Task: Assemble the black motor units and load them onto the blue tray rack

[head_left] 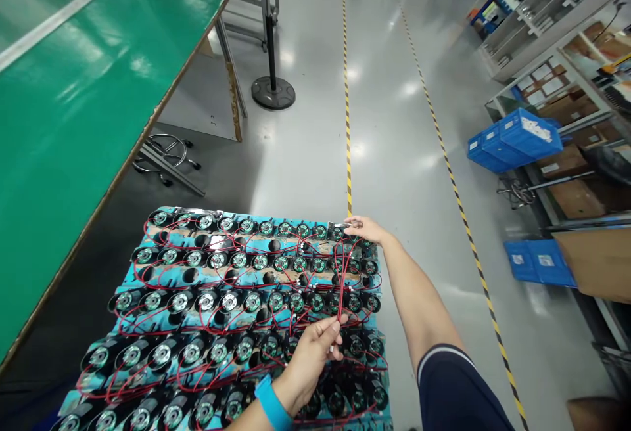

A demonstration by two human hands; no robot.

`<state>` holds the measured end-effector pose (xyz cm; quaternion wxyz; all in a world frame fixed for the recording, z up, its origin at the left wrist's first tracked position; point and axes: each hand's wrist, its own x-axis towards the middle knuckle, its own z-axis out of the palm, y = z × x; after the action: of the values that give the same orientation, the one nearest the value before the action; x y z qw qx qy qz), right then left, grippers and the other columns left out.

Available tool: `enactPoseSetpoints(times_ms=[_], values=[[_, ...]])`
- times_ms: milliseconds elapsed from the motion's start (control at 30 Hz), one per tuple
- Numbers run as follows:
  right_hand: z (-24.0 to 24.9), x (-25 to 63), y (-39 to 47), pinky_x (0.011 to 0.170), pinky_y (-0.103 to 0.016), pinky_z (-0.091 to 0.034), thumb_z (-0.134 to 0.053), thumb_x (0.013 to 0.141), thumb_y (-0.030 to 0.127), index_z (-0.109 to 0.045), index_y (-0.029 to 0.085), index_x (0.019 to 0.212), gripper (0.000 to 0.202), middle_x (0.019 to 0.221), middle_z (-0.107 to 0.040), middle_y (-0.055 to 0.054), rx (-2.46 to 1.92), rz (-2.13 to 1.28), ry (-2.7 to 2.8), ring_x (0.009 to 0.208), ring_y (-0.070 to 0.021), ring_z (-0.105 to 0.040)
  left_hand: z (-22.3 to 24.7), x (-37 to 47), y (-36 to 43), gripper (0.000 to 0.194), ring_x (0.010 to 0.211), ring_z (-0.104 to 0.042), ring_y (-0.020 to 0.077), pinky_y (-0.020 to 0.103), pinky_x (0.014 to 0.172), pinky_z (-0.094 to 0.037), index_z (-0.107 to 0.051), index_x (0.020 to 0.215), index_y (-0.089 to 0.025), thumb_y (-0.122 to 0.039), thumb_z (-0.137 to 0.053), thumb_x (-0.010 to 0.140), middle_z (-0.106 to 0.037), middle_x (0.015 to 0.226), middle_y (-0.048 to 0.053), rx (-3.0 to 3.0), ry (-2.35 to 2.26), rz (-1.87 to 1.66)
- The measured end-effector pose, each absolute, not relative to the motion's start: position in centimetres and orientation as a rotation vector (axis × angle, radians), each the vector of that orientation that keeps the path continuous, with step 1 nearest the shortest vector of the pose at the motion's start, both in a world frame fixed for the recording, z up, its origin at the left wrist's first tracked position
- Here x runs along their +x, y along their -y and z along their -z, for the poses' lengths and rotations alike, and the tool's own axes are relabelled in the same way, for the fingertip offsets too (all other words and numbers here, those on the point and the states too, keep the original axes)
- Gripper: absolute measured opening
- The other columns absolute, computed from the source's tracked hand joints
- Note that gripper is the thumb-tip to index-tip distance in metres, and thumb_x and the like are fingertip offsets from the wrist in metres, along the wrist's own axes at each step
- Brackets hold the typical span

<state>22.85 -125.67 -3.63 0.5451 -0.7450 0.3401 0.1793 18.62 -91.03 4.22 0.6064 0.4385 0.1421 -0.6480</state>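
My left hand (315, 349), with a blue band on its wrist, pinches a pair of red wires (341, 286) over the right part of a worn blue rack (254, 245). The wires run up from those fingers to the far row. There my right hand (365, 228) has its fingers closed at a black cylindrical part with a green circuit board (338, 232); its fingertips are partly hidden. Several rows of similar black cylinders fill the rack, their round ends showing green boards and red leads. My left forearm covers some of the nearest ones.
A green-topped table (98, 96) stands to the left, with a wheeled stool base (165, 152) beneath it. Ahead is a pedestal fan (273, 92). Yellow-black tape (348, 109) marks the grey floor. Blue bins (515, 138) and shelves (582, 96) line the right.
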Motion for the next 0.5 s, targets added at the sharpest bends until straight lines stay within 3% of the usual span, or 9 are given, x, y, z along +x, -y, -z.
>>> enactPoseSetpoints(times_ms=[100,267,333,433,500], values=[[3.7,22.4,125.6,0.083,-0.029,-0.046,-0.08,0.068,0.053,-0.059,0.016,0.127,0.072,0.09,-0.066,-0.002,-1.767,-0.375,-0.84,0.084,-0.0142,-0.061,-4.5,18.6,91.2,0.069,0.056,-0.046,0.0053,0.026,0.065,-0.045,-0.072,0.112,-0.009,-0.063,-0.08,0.069,-0.053,0.075,-0.001,1.013,-0.34,1.502],[4.4,22.0,125.1,0.082,-0.028,-0.047,-0.084,0.061,0.053,-0.062,0.016,0.121,0.073,0.085,-0.066,-0.001,-1.78,-0.36,-0.864,0.079,-0.014,-0.06,-4.5,18.7,91.6,0.071,0.056,-0.046,0.0052,0.025,0.065,-0.045,-0.071,0.113,-0.01,-0.063,-0.081,0.068,-0.053,0.074,-0.001,1.0,-0.35,1.522],[4.5,21.9,125.1,0.084,-0.029,-0.046,-0.078,0.067,0.059,-0.063,0.019,0.119,0.068,0.087,-0.065,-0.001,-1.828,-0.289,-0.927,0.081,-0.0144,-0.059,-4.5,18.6,91.7,0.067,0.056,-0.046,0.0053,0.026,0.066,-0.046,-0.072,0.11,-0.011,-0.062,-0.081,0.067,-0.052,0.074,-0.002,0.986,-0.371,1.524],[4.7,21.5,125.5,0.084,-0.03,-0.047,-0.057,0.083,0.069,-0.063,0.02,0.117,0.06,0.093,-0.066,-0.004,-1.851,-0.163,-1.046,0.081,-0.0147,-0.061,-4.7,18.5,91.8,0.054,0.056,-0.046,0.0042,0.026,0.067,-0.047,-0.072,0.089,-0.011,-0.061,-0.081,0.069,-0.057,0.083,0.001,0.973,-0.379,1.521],[4.8,21.2,126.0,0.081,-0.03,-0.048,-0.05,0.086,0.071,-0.061,0.018,0.117,0.062,0.091,-0.065,-0.005,-1.825,-0.117,-1.082,0.076,-0.0141,-0.061,-4.9,18.5,92.0,0.052,0.056,-0.046,0.0037,0.026,0.067,-0.046,-0.07,0.084,-0.011,-0.06,-0.081,0.069,-0.06,0.089,0.002,0.957,-0.384,1.528]])
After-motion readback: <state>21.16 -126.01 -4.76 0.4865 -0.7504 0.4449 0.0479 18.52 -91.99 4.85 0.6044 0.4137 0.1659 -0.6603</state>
